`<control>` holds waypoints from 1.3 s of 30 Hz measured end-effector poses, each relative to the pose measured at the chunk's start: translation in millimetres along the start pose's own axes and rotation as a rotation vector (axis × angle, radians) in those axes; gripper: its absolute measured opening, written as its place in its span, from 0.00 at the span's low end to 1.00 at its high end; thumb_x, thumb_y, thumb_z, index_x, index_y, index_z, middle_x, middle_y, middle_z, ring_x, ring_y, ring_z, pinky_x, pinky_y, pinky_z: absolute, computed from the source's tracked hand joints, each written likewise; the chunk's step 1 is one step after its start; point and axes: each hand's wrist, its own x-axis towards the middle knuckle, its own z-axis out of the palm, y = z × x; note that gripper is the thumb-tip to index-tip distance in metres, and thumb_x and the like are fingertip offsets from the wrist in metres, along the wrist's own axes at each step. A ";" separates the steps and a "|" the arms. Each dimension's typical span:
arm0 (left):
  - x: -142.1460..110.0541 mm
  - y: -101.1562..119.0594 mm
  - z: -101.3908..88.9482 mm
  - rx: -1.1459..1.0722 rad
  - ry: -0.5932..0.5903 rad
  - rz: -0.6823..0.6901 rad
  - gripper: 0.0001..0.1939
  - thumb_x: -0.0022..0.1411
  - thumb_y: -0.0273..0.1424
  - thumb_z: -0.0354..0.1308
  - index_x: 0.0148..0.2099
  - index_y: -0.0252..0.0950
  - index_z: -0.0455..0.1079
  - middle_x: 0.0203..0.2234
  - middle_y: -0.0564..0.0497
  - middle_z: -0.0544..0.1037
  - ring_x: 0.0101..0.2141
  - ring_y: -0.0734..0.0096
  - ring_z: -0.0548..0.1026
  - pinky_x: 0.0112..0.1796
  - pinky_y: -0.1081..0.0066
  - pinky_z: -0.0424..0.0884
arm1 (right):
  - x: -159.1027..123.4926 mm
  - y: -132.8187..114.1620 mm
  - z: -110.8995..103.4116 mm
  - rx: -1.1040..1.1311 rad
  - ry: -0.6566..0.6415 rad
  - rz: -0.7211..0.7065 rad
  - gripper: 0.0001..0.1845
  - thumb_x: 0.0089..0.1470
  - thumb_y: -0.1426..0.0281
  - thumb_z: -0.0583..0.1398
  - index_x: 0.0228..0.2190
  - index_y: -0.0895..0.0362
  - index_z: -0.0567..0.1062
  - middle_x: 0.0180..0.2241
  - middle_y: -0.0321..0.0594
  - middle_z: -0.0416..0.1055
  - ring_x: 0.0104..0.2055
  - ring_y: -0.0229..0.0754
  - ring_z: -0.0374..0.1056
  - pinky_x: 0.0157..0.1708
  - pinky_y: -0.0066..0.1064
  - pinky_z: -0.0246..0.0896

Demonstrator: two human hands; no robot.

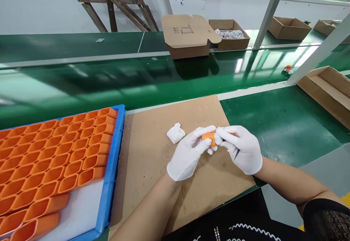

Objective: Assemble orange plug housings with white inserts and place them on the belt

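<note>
Both of my hands wear white gloves and meet over a brown cardboard sheet (153,160) on the bench. Between them is a small orange plastic sleeve (209,137). My left hand (190,153) pinches its left end with curled fingers. My right hand (240,148) grips its right end, and most of the piece is hidden by the fingers. A crumpled white cloth (175,132) lies on the cardboard just left of my left hand.
A blue tray (112,175) at the left holds several rows of orange sleeves (54,157). A green conveyor belt (109,77) runs behind. Cardboard boxes (188,37) stand beyond it, one with white parts (229,34). Another box (328,88) sits at the right beside a slanted metal post (319,51).
</note>
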 end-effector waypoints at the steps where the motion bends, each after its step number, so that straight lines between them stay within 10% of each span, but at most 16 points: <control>1: 0.2 0.4 0.4 -0.025 0.011 0.008 0.24 0.56 0.48 0.71 0.50 0.40 0.78 0.32 0.50 0.77 0.27 0.73 0.73 0.32 0.68 0.73 | 1.1 0.3 -1.5 -0.012 0.032 -0.030 0.13 0.69 0.63 0.55 0.43 0.53 0.79 0.36 0.42 0.74 0.39 0.45 0.73 0.41 0.38 0.72; 7: 0.2 4.5 -3.0 0.084 0.084 0.032 0.19 0.57 0.45 0.70 0.45 0.39 0.78 0.34 0.52 0.76 0.24 0.76 0.71 0.32 0.68 0.68 | 3.2 7.4 -3.6 -0.006 0.245 0.000 0.19 0.61 0.70 0.63 0.54 0.50 0.77 0.40 0.40 0.76 0.37 0.42 0.71 0.40 0.38 0.73; 19: -1.7 7.0 5.3 0.031 -0.048 -0.279 0.23 0.58 0.51 0.64 0.36 0.35 0.69 0.21 0.55 0.69 0.19 0.79 0.62 0.22 0.74 0.56 | 8.2 5.2 -4.2 -0.020 0.130 -0.135 0.19 0.55 0.74 0.69 0.48 0.47 0.81 0.50 0.41 0.76 0.52 0.47 0.72 0.51 0.41 0.72; 25: -1.0 11.4 4.3 0.180 0.042 -0.329 0.21 0.53 0.49 0.65 0.33 0.35 0.68 0.20 0.54 0.69 0.19 0.78 0.63 0.21 0.76 0.54 | 14.1 9.9 -12.3 -0.076 -0.092 -0.104 0.49 0.42 0.63 0.78 0.64 0.46 0.68 0.56 0.46 0.72 0.57 0.53 0.70 0.57 0.48 0.70; 32: -3.5 14.2 11.3 0.167 0.056 -0.478 0.19 0.46 0.42 0.67 0.28 0.36 0.63 0.18 0.57 0.66 0.18 0.81 0.59 0.21 0.76 0.51 | 14.0 10.0 -11.3 0.023 -0.170 -0.207 0.16 0.55 0.69 0.70 0.46 0.47 0.82 0.42 0.37 0.80 0.48 0.45 0.77 0.51 0.39 0.74; 39: 0.1 13.8 10.9 0.192 0.053 -0.410 0.18 0.52 0.44 0.62 0.25 0.35 0.64 0.18 0.56 0.63 0.18 0.80 0.56 0.21 0.75 0.50 | 10.2 18.3 1.6 0.072 -0.062 -0.121 0.26 0.56 0.68 0.69 0.56 0.51 0.76 0.38 0.34 0.80 0.41 0.40 0.77 0.47 0.32 0.75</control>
